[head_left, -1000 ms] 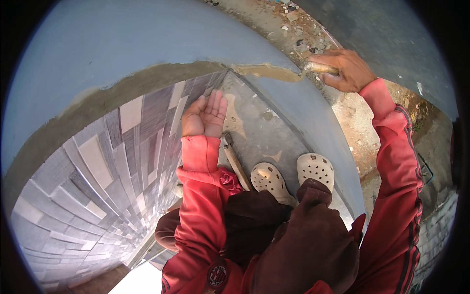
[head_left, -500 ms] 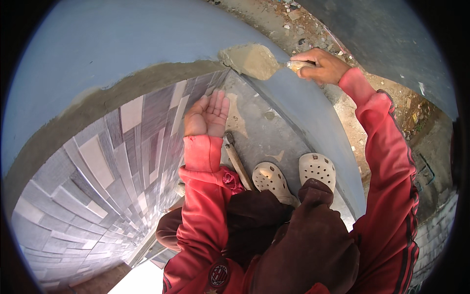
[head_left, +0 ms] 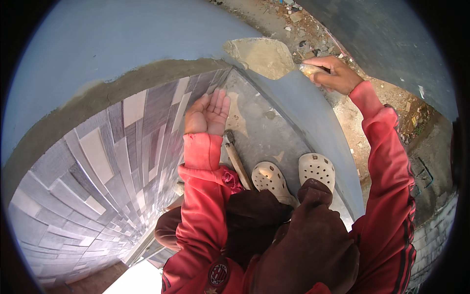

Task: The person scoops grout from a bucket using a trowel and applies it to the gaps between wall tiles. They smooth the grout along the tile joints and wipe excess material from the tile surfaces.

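Observation:
My right hand grips the pale handle of a trowel, whose broad blade is coated in grey-tan mortar. The blade lies over the blue-grey wall surface, close to the right end of a strip of wet mortar. That strip runs along the top edge of the patterned tile facing. Palm up, my left hand is held beside the tile facing, its fingers stretched out and nothing on the palm.
A wooden-handled tool leans near my left sleeve, its head partly hidden. My feet, in beige clogs, stand on a concrete ledge bordered by a low blue-grey wall. Rubble litters the ground beyond.
My right hand and the trowel have moved a little to the right, away from the end of the mortar strip. My left hand has stayed nearly still.

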A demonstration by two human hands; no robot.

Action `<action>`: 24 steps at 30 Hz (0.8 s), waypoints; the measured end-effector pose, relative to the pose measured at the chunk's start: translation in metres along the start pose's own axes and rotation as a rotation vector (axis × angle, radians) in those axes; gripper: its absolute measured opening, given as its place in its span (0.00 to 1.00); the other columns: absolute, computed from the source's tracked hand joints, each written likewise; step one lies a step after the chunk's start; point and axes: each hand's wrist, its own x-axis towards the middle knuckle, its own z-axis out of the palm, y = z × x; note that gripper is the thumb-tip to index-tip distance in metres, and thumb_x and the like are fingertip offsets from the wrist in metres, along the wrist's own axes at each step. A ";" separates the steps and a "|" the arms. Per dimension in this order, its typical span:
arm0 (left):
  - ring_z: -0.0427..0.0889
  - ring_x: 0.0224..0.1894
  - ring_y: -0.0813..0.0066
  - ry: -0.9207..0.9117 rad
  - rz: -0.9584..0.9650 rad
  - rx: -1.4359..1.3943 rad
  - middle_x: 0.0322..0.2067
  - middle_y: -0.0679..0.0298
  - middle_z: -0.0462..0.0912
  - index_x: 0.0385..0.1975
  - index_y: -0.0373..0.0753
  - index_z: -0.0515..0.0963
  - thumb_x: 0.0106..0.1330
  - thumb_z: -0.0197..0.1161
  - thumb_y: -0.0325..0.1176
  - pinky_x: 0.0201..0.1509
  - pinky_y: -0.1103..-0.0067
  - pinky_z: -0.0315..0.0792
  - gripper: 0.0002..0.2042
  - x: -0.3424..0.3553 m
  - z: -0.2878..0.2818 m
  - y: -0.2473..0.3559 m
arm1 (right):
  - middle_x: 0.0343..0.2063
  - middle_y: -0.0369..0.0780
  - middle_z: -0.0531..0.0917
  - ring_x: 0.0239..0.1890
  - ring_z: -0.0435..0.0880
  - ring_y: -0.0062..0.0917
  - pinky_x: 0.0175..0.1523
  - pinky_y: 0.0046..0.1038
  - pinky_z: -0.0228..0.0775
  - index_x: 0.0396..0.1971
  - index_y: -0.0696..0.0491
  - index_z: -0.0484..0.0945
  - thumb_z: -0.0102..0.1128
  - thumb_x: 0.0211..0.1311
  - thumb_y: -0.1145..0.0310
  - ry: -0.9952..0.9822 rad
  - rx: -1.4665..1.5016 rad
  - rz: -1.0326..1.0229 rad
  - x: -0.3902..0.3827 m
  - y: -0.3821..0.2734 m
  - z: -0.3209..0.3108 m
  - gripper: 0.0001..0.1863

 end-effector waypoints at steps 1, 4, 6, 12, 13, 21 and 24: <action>0.72 0.58 0.56 -0.001 -0.013 0.001 0.52 0.50 0.72 0.51 0.25 0.64 0.68 0.49 0.27 0.62 0.61 0.69 0.15 0.001 0.000 0.000 | 0.27 0.36 0.79 0.23 0.73 0.19 0.29 0.23 0.66 0.52 0.56 0.76 0.55 0.51 0.61 0.015 -0.037 -0.003 0.002 0.000 0.003 0.27; 0.72 0.58 0.56 0.003 -0.012 0.010 0.52 0.50 0.73 0.52 0.25 0.64 0.68 0.48 0.27 0.62 0.62 0.69 0.15 0.001 -0.002 0.001 | 0.31 0.40 0.81 0.30 0.77 0.26 0.38 0.26 0.69 0.52 0.57 0.76 0.56 0.51 0.59 0.056 -0.175 -0.104 0.009 0.010 0.009 0.28; 0.72 0.58 0.57 0.001 -0.016 0.018 0.52 0.50 0.73 0.52 0.25 0.64 0.68 0.48 0.27 0.62 0.62 0.69 0.15 0.001 -0.002 0.001 | 0.34 0.43 0.82 0.36 0.79 0.31 0.44 0.28 0.70 0.51 0.57 0.76 0.56 0.50 0.58 0.077 -0.269 -0.146 0.012 0.016 0.008 0.28; 0.73 0.57 0.58 0.011 -0.009 0.030 0.53 0.51 0.73 0.53 0.26 0.64 0.69 0.48 0.28 0.62 0.63 0.69 0.16 0.001 -0.006 0.001 | 0.41 0.48 0.82 0.44 0.79 0.37 0.52 0.30 0.68 0.50 0.58 0.77 0.56 0.49 0.57 0.049 -0.324 -0.140 0.019 0.008 0.009 0.28; 0.73 0.57 0.58 0.015 -0.007 0.031 0.53 0.51 0.73 0.53 0.26 0.64 0.69 0.48 0.28 0.62 0.63 0.69 0.16 0.001 -0.006 0.000 | 0.41 0.48 0.82 0.44 0.79 0.37 0.52 0.31 0.68 0.50 0.58 0.77 0.56 0.49 0.57 0.066 -0.356 -0.176 0.020 0.009 0.009 0.28; 0.73 0.57 0.58 0.000 -0.009 0.039 0.52 0.52 0.74 0.53 0.26 0.65 0.68 0.48 0.28 0.62 0.63 0.69 0.16 0.004 -0.009 -0.001 | 0.45 0.47 0.82 0.47 0.79 0.38 0.55 0.32 0.67 0.51 0.55 0.77 0.56 0.50 0.57 0.081 -0.435 -0.238 0.016 -0.002 0.006 0.27; 0.73 0.57 0.58 0.010 -0.004 0.039 0.52 0.52 0.74 0.53 0.25 0.64 0.69 0.48 0.28 0.62 0.64 0.69 0.16 0.003 -0.008 -0.001 | 0.46 0.47 0.81 0.48 0.78 0.37 0.55 0.31 0.67 0.52 0.54 0.76 0.56 0.51 0.58 0.081 -0.411 -0.266 0.010 -0.002 0.003 0.27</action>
